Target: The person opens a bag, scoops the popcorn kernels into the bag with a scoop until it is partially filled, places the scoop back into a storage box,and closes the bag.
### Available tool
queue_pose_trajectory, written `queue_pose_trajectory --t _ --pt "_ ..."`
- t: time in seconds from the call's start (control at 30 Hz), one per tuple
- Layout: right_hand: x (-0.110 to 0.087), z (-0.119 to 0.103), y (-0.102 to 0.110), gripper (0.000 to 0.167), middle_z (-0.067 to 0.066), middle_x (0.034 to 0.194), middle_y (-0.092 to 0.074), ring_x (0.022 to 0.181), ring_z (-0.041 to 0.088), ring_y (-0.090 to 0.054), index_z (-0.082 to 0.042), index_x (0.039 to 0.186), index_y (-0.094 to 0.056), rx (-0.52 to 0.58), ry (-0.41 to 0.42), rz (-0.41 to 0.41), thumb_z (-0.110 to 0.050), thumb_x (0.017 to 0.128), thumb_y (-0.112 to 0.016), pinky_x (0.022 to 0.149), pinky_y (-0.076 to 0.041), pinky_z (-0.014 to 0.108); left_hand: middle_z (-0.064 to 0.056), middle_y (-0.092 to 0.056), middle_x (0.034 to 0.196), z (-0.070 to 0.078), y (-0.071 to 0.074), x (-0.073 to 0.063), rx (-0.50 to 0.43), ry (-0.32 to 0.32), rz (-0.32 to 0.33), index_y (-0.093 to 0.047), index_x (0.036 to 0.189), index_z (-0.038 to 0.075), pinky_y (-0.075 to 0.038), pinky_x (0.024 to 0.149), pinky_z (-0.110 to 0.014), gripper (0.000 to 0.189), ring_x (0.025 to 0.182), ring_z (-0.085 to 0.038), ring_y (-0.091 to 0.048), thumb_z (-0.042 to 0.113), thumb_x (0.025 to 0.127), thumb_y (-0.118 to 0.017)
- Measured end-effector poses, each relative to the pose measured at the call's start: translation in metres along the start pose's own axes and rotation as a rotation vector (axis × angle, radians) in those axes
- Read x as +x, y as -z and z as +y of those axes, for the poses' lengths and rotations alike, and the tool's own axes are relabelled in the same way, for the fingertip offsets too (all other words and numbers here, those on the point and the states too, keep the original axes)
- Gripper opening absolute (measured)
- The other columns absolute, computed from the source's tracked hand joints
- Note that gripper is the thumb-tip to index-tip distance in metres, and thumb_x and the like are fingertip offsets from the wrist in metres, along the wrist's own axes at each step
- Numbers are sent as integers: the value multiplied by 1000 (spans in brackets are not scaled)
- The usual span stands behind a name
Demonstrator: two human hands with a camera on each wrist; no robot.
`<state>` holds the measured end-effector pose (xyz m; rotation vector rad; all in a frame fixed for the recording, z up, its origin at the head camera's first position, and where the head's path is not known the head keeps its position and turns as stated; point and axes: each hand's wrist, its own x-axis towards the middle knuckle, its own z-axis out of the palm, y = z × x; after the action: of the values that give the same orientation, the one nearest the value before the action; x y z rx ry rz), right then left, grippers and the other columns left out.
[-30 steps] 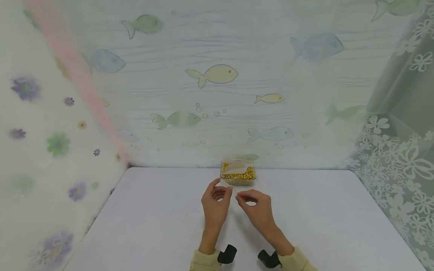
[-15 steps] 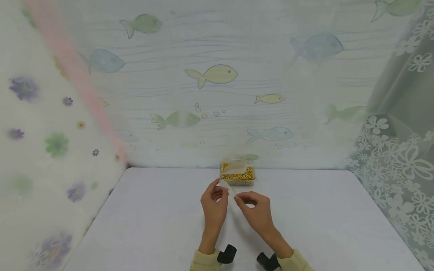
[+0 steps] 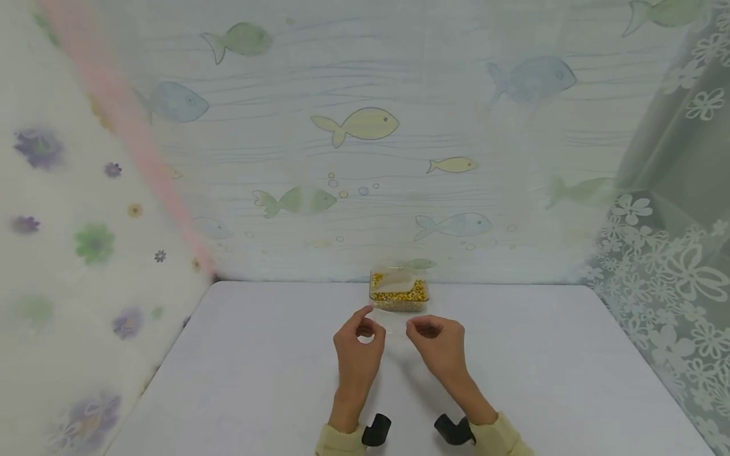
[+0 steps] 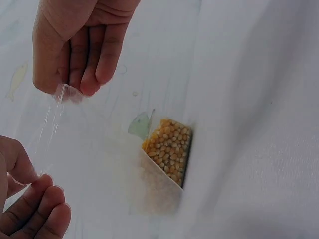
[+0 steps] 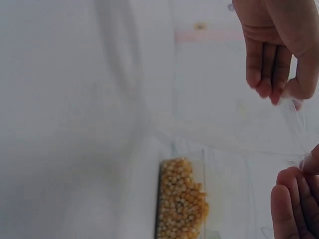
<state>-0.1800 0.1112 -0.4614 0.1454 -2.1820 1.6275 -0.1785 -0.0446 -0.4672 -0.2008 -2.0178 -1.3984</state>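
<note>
A thin clear plastic bag [image 3: 395, 322] stretches between the two hands over the white table. Finger and thumb of my left hand [image 3: 358, 347] pinch one side of it; the other side is pinched by my right hand [image 3: 441, 348]. Seen from the left wrist, the bag [image 4: 50, 122] has shiny parallel lines along the edge between the hands. The right wrist view shows the bag [image 5: 295, 119] taut at the fingertips, and its lower part hardly shows. Just beyond the hands stands a clear box [image 3: 402, 306] of yellow corn kernels [image 4: 173, 152].
The table [image 3: 256, 367] ends at a wall cloth [image 3: 365, 209] printed with fish, close behind the box. A pale see-through patch [image 3: 392, 281] covers the back part of the corn. A lace curtain [image 3: 667, 278] hangs along the right side.
My hands have drawn apart, the right hand moving rightward and the left slightly left. The bag, bunched near the left fingertips half a second ago, now spans the gap.
</note>
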Motion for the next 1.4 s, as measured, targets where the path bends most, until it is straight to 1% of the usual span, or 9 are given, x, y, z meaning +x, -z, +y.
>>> queue_pose_trajectory --t 0.1,0.2,0.33,0.57,0.7,0.83,0.97,1.2,1.4 --pt "5 -1 3 5 5 72 -74 62 10 -68 -3 81 -79 -24 21 52 0 84 -76 59 -57 22 -2 -67 72 -2 1 -1 47 -46 9 -75 107 1 -56 61 -28 33 65 -13 -63 -11 77 -68" --pt "8 -1 4 6 6 74 -74 64 10 -68 -3 81 -79 -28 31 78 2 83 -76 60 -57 21 -3 -67 71 -3 2 -2 78 -59 2 -76 103 0 -56 60 -27 30 64 -15 -63 -10 76 -69" --pt "8 -2 4 6 6 78 -76 69 11 -70 -4 86 -80 -27 61 53 1 85 -76 64 -58 21 -4 -66 73 -1 3 0 141 -58 -16 -75 103 -3 -57 60 -29 27 65 -19 -63 -7 77 -72" --pt "2 -6 0 10 8 84 -77 74 16 -72 -2 92 -80 -113 224 -28 3 84 -77 67 -61 25 -10 -65 87 8 3 2 278 -81 -29 -73 110 -2 -57 69 -35 32 78 -22 -64 -10 79 -73" --pt "1 -8 -1 12 9 84 -77 76 16 -72 -1 93 -80 -176 304 -38 5 84 -76 69 -61 29 -10 -66 88 14 2 1 296 -100 -16 -76 101 -1 -57 67 -35 22 78 -23 -65 -7 80 -77" --pt "2 -9 -2 16 8 84 -76 77 16 -72 -1 93 -80 -193 344 -19 9 81 -77 70 -62 30 -7 -67 82 16 2 -1 299 -104 4 -77 90 1 -56 65 -33 10 75 -20 -65 -3 81 -80" --pt "4 -8 -3 19 5 86 -77 79 15 -72 -2 93 -80 -195 347 -3 11 79 -78 70 -62 30 -5 -69 79 15 2 -5 284 -94 1 -77 87 2 -57 65 -32 6 73 -20 -66 -3 84 -78" --pt "6 -4 -2 20 12 88 -76 80 20 -74 0 92 -78 -201 342 30 14 78 -76 72 -62 33 -6 -71 80 14 2 -9 247 -77 17 -77 89 0 -60 65 -31 7 71 -17 -68 -6 85 -76" --pt "8 -2 0 11 11 87 -77 77 20 -73 2 91 -78 -221 224 32 6 82 -77 68 -62 32 -6 -70 78 14 1 -10 232 -100 31 -78 88 1 -59 65 -31 7 70 -17 -67 -5 84 -77"
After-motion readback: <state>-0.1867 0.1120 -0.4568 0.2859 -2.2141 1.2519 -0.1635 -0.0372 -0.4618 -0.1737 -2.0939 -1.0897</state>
